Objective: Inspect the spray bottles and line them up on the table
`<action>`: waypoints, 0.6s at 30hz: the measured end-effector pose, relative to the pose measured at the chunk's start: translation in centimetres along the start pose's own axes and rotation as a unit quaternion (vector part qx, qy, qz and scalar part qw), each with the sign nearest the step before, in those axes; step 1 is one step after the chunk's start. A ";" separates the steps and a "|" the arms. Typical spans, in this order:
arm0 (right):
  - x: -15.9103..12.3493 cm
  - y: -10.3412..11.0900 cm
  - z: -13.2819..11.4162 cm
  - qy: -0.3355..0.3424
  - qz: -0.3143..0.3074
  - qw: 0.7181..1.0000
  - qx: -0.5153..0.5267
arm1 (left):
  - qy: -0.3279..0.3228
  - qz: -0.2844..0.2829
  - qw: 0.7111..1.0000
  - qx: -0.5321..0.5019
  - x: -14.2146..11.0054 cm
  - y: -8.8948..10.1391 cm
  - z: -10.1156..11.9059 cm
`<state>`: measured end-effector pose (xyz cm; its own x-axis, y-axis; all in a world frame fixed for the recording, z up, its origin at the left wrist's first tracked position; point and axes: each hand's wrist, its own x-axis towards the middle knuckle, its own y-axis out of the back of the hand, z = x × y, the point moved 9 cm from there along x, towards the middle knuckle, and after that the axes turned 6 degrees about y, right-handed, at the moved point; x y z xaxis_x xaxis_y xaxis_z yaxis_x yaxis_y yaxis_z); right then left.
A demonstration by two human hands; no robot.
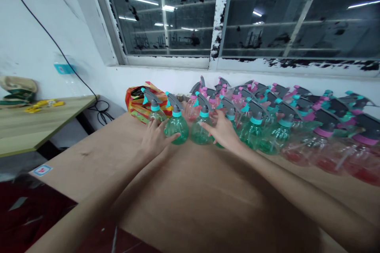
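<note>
Clear green spray bottles with turquoise collars and grey trigger heads stand in a front row. My left hand (154, 137) rests against the left side of one green spray bottle (181, 131), its thumb stretched across the front. Just behind my left fingers is another green spray bottle (155, 115), partly hidden. My right hand (225, 129) is at the right side of a third green spray bottle (199, 133), thumb laid on it and fingers apart. It partly covers the bottle (230, 111) to its right. Both hands are open, neither closed around a bottle.
Several pink-collared spray bottles (322, 142) stand at the right and behind. A red-and-yellow plastic bag (135, 104) lies at the back left of the brown tabletop (184, 189). Beyond is a windowed wall; a second table (18, 130) with yellow items stands left.
</note>
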<state>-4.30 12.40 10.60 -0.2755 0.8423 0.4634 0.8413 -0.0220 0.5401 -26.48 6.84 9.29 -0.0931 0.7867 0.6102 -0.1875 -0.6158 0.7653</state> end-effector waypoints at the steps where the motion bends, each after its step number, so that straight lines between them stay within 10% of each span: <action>1: 0.1 -0.2 0.0 -0.002 -0.007 1.000 -0.004 | -0.001 -0.002 1.000 0.005 0.1 -0.1 0.0; 18: -0.8 -1.1 -1.4 0.025 -0.069 0.991 -0.113 | 0.015 0.005 0.998 -0.057 -2.7 1.3 2.5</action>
<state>-5.64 10.96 10.63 -0.4072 0.8186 0.4050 0.6699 -0.0337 0.7417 -24.01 3.82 9.15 -0.1251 0.7828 0.6096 -0.2970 -0.6158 0.7298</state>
